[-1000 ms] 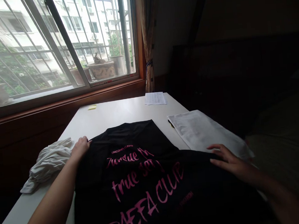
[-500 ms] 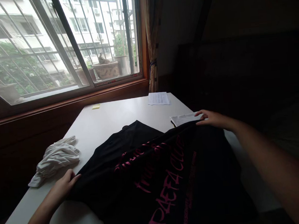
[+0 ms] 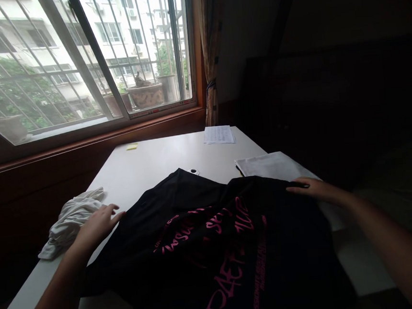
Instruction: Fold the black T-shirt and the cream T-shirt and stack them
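A black garment with pink lettering lies spread over the near part of the white table, with some folds across its middle. My left hand is at its left upper edge, fingers apart, thumb beside the cloth and nothing gripped. At the upper right edge, my right hand has the cloth's edge between thumb and fingers. A crumpled white cloth lies at the left, partly behind my left hand.
Folded white cloth lies at the table's right side, behind the garment. Papers and a yellow note are at the far edge. A small round fitting shows beyond the garment. A barred window and curtain stand behind.
My left hand has let go of the garment and moved up. My right hand has moved right and slightly down with its edge. The garment lies flatter, uncovering more folded white cloth and the round fitting.
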`<state>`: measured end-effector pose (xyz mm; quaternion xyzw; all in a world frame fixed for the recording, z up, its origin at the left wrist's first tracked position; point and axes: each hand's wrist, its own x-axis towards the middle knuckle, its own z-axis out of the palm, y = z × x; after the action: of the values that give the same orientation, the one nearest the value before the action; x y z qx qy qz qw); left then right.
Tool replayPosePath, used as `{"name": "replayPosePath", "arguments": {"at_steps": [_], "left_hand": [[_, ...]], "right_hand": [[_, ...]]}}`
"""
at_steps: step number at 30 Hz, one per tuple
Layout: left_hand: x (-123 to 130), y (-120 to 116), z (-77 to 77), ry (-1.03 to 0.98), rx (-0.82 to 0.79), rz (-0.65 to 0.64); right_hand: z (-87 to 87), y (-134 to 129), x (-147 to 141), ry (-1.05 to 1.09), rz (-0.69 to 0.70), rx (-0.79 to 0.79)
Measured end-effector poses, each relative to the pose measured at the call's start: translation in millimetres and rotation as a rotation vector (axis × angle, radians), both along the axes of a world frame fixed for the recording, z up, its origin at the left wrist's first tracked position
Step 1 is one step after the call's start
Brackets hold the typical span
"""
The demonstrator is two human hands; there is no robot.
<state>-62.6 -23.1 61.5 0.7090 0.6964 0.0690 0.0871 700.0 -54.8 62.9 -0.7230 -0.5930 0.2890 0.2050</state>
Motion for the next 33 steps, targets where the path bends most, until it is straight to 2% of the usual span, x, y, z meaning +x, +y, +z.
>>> {"name": "replayPosePath", "arguments": {"at_steps": [2,5,11,14,17,20,24,27,29,31,33], "left_hand": [[28,30,-1.5,-0.04,-0.042,-0.066],[61,66,-6.9,-0.115,-0.08,-0.092],[95,101,-17.0,-0.215,-0.107,-0.119],[96,111,-19.4,-0.227,-0.05,-0.1],[82,125,-15.9,-0.229,0.072,-0.016],[62,140,-6.7,-0.223,0.195,0.094],[44,159,4.9,-0.205,0.313,0.186],[42,162,6.7,-0.18,0.35,0.157],[41,154,4.4,-0.158,0.369,0.114],[38,133,0.8,-0.126,0.391,0.022],[31,102,-2.9,-0.097,0.392,-0.118]], "right_hand": [[-1.7,-17,-2,0.055,-0.065,0.025],[-1.3,-32,-12,0.193,-0.144,0.03],[8.7,-35,-22,0.528,-0.256,0.059],[17.9,-30,-21,0.546,-0.278,0.084],[25.6,-14,-16,0.488,-0.299,0.116],[30.4,17,-15,0.367,-0.283,0.179],[35.0,76,-26,0.162,-0.286,0.419],[32.3,114,-42,0.016,-0.329,0.569],[24.3,126,-49,-0.096,-0.332,0.598],[11.2,124,-52,-0.178,-0.314,0.551],[-4.8,110,-50,-0.228,-0.284,0.475]]}}
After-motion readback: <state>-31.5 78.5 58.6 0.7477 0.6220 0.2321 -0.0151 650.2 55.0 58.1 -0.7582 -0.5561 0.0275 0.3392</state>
